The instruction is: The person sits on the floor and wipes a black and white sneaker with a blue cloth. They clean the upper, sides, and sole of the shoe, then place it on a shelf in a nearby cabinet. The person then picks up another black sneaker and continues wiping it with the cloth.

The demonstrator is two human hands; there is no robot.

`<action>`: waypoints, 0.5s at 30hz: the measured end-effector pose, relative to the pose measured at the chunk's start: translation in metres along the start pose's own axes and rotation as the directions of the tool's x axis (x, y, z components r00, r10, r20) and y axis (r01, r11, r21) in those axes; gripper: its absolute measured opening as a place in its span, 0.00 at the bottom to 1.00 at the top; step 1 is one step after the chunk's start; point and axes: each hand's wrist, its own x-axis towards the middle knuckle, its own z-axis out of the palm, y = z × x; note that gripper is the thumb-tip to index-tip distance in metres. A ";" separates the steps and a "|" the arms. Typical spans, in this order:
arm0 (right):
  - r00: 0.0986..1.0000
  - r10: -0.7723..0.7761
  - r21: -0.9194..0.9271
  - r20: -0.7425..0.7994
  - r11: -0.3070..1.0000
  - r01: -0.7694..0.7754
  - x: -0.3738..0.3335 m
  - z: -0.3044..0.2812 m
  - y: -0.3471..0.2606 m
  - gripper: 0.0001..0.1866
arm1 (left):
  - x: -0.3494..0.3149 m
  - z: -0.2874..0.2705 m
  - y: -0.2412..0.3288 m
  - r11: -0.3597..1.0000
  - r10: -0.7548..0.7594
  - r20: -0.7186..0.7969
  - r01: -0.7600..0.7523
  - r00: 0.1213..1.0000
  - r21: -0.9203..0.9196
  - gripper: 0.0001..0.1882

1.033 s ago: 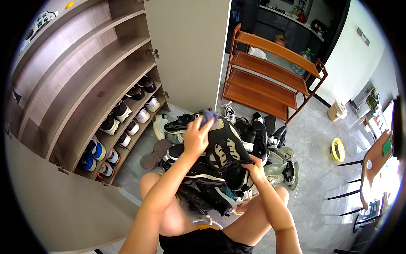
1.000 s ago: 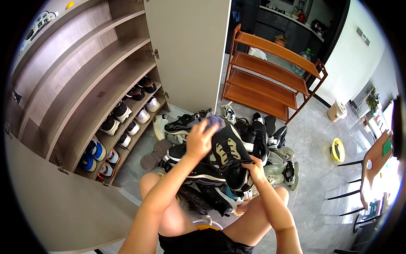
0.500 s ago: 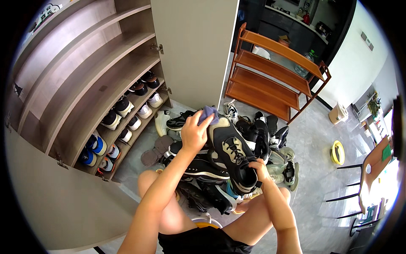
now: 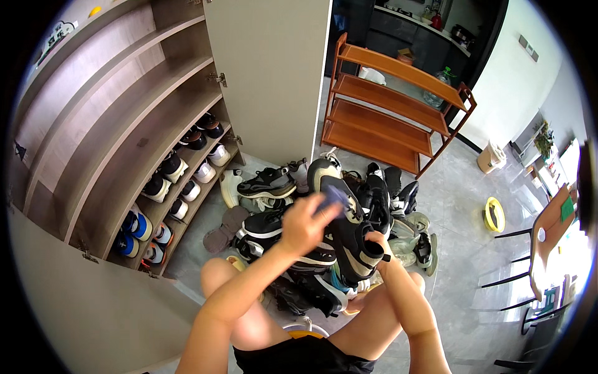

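My right hand (image 4: 378, 244) grips a black and beige sneaker (image 4: 354, 260) by its collar, holding it over a pile of shoes with the toe pointing away. Pinched in my left hand (image 4: 303, 225) is a purple-grey cloth (image 4: 334, 201), blurred by motion, over the sneaker's side and laces; whether it touches cannot be made out. Part of the sneaker's upper is hidden behind the cloth. Beneath and around it lie many mostly black sneakers, among them a black and grey one (image 4: 266, 183) and a black one with a white stripe (image 4: 261, 227).
At left stands an open shoe cabinet (image 4: 134, 109) with pairs on its lower shelves, its door (image 4: 268, 81) swung out. A brown wooden rack (image 4: 389, 115) stands beyond the pile. Rightward are a yellow basin (image 4: 495, 215), a waste bin (image 4: 492, 158) and a chair (image 4: 548, 240).
My left hand with the cloth has moved right and nearer, from the toe to the sneaker's side. The sneaker has tilted in my right hand, and the view has shifted slightly.
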 end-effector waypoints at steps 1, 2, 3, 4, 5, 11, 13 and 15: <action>0.996 -0.049 -0.133 0.072 0.989 0.059 0.003 -0.015 0.002 0.13 | 0.007 0.003 -0.016 0.995 -0.083 -0.022 0.084 0.996 0.063 0.24; 0.984 -0.078 -0.262 0.161 0.958 0.119 0.010 -0.031 0.005 0.15 | 0.011 0.006 -0.037 0.983 -0.139 -0.095 0.149 0.986 0.106 0.24; 0.961 -0.103 -0.373 0.255 0.907 0.196 0.018 -0.047 0.009 0.17 | 0.012 0.007 -0.054 0.964 -0.215 -0.108 0.228 0.971 0.134 0.25; 0.950 -0.113 -0.352 0.290 0.911 0.216 0.021 -0.046 0.014 0.17 | 0.010 0.004 -0.065 0.954 -0.249 -0.126 0.266 0.960 0.136 0.26; 0.945 -0.106 -0.292 0.308 0.935 0.200 0.024 -0.045 0.017 0.17 | 0.009 0.007 -0.066 0.960 -0.244 -0.136 0.259 0.960 0.107 0.25; 0.954 -0.026 0.182 0.298 0.983 -0.030 0.025 -0.026 0.018 0.18 | 0.000 0.020 -0.034 0.951 -0.310 -0.174 0.304 0.935 -0.062 0.24; 0.950 -0.014 0.262 0.312 0.962 -0.072 0.028 -0.026 0.019 0.18 | 0.001 0.017 -0.030 0.954 -0.299 -0.169 0.293 0.939 -0.063 0.24; 0.944 -0.008 0.321 0.330 0.941 -0.105 0.030 -0.025 0.020 0.19 | -0.001 0.018 -0.029 0.958 -0.288 -0.164 0.281 0.944 -0.062 0.24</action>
